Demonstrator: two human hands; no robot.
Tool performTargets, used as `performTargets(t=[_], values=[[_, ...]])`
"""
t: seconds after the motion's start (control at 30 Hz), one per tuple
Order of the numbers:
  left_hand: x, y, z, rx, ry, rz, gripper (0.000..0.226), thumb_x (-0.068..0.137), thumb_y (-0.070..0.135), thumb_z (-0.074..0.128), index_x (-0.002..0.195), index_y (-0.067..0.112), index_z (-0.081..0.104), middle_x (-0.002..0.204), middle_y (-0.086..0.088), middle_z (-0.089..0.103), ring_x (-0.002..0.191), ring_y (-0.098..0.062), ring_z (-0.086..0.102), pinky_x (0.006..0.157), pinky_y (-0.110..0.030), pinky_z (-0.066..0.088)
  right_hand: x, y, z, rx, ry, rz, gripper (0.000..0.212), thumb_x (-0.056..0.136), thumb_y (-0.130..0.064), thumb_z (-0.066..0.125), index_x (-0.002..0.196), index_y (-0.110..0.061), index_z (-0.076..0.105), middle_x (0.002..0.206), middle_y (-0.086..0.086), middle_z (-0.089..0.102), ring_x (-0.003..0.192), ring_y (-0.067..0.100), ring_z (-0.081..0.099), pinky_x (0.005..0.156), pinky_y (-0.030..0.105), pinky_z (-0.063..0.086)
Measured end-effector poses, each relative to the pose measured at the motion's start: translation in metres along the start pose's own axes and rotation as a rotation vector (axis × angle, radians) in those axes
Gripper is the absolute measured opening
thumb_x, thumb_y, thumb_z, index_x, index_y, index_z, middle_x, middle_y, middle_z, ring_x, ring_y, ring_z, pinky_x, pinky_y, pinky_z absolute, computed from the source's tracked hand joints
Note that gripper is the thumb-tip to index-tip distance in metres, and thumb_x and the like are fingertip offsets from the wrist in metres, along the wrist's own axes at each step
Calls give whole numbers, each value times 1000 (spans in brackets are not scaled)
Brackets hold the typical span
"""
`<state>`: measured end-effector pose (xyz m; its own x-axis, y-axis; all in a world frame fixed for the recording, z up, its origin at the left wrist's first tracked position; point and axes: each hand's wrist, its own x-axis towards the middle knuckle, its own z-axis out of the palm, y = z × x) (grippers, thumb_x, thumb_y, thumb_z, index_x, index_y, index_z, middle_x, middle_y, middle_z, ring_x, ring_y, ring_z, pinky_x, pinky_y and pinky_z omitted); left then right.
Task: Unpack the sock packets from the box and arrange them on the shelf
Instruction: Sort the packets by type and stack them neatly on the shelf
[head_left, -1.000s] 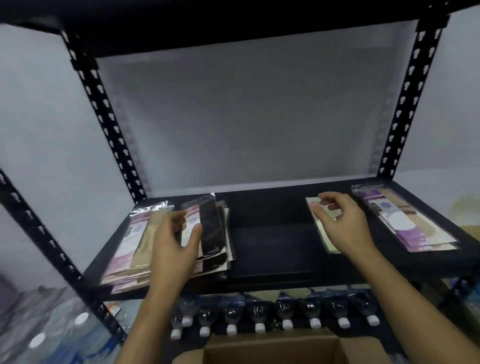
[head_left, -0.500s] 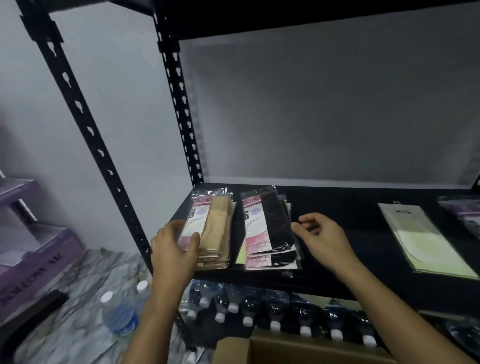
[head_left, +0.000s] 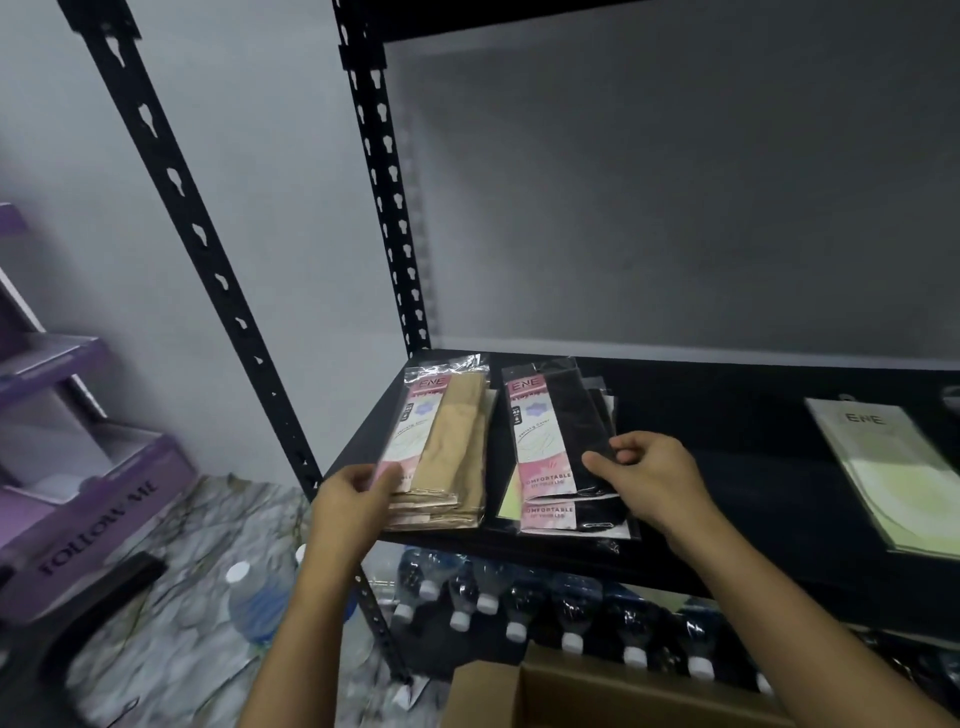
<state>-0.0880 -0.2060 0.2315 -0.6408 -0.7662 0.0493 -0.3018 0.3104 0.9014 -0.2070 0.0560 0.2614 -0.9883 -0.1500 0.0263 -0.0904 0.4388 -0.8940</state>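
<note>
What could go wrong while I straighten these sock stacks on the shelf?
The beige stack lies at the front left corner of the shelf; a nudge from your left hand might tip packets over the edge. The black stack is fanned, so its glossy sleeves may slide apart under your right hand.

ENE on beige packet (head_left: 441, 447), black packet (head_left: 561, 441), pale packet (head_left: 878, 467); FOLLOW ME on purple box (head_left: 98, 514).

Your left hand (head_left: 353, 501) grips the near left corner of the beige sock packets (head_left: 452, 457), your right hand (head_left: 652, 478) pinches the right edge of the black sock packets (head_left: 566, 441) just beside them on the shelf (head_left: 727, 415), a pale packet (head_left: 883, 478) lies well apart to the right, and the box (head_left: 623, 696) sits below.
</note>
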Motion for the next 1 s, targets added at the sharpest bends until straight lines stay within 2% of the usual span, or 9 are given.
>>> performTargets(t=[0.1, 0.27, 0.37, 0.47, 0.57, 0.7, 0.87, 0.93, 1.0], values=[[4, -4, -5, -32, -20, -33, 29, 89, 35, 66, 104, 11, 71, 87, -3, 73, 74, -20, 67, 72, -37, 54, 2, 1, 0, 85, -4, 40, 37, 75, -27, 78, 107, -14, 64, 93, -4, 58, 82, 9, 59, 71, 24, 48], [3, -4, -12, -23, 25, -39, 31, 90, 34, 66, 109, 10, 71, 91, -4, 71, 77, -17, 64, 69, -36, 52, 1, 3, -3, 203, -9, 66, 36, 75, -18, 78, 107, -12, 63, 95, 4, 66, 83, 18, 68, 78, 36, 57], [2, -3, -15, -6, 61, -35, 30, 87, 36, 68, 107, 14, 73, 90, -3, 72, 79, -20, 67, 75, -42, 57, -1, 0, -10, 259, -1, 74, 29, 78, -13, 75, 104, -13, 62, 87, 6, 71, 77, 20, 71, 76, 38, 58], [0, 0, -20, -1, 105, 12, 30, 85, 35, 70, 108, 17, 73, 91, -3, 74, 78, -21, 69, 73, -46, 59, -3, -2, -20, 321, 10, 78, 23, 79, -10, 73, 99, -16, 63, 82, 5, 72, 77, 21, 71, 81, 43, 57], [0, 3, -22, -44, 110, 27, 29, 83, 33, 73, 108, 18, 73, 91, -4, 73, 77, -23, 70, 70, -47, 60, -6, 0, -29, 405, 3, 93, 22, 81, -6, 71, 98, -17, 64, 83, 5, 73, 79, 22, 72, 84, 45, 57], [-2, 10, -20, -110, 111, 10, 27, 80, 31, 76, 104, 20, 74, 88, -3, 73, 78, -26, 71, 74, -50, 59, -7, 6, -37, 508, -10, 116, 23, 80, -2, 70, 98, -15, 66, 85, 6, 75, 83, 24, 73, 87, 46, 55], [-7, 25, -14, -323, 131, 16, 24, 82, 24, 76, 105, 20, 73, 90, -7, 74, 77, -31, 73, 75, -52, 60, -11, 10, -57, 603, 32, 113, 27, 83, -2, 68, 107, -12, 64, 92, 7, 75, 84, 21, 73, 80, 38, 57], [-12, 33, -9, -445, 109, 31, 22, 84, 18, 75, 106, 18, 73, 93, -11, 73, 83, -33, 73, 80, -47, 59, -14, 10, -67, 626, 56, 99, 22, 84, -2, 66, 103, -13, 66, 90, 6, 75, 82, 20, 73, 75, 33, 56], [-19, 43, -2, -577, 85, 26, 26, 87, 10, 71, 113, 11, 69, 99, -13, 72, 84, -30, 71, 76, -37, 59, -16, 11, -76, 639, 81, 85, 18, 85, -3, 65, 100, -13, 68, 89, 6, 76, 83, 21, 73, 77, 35, 55]])
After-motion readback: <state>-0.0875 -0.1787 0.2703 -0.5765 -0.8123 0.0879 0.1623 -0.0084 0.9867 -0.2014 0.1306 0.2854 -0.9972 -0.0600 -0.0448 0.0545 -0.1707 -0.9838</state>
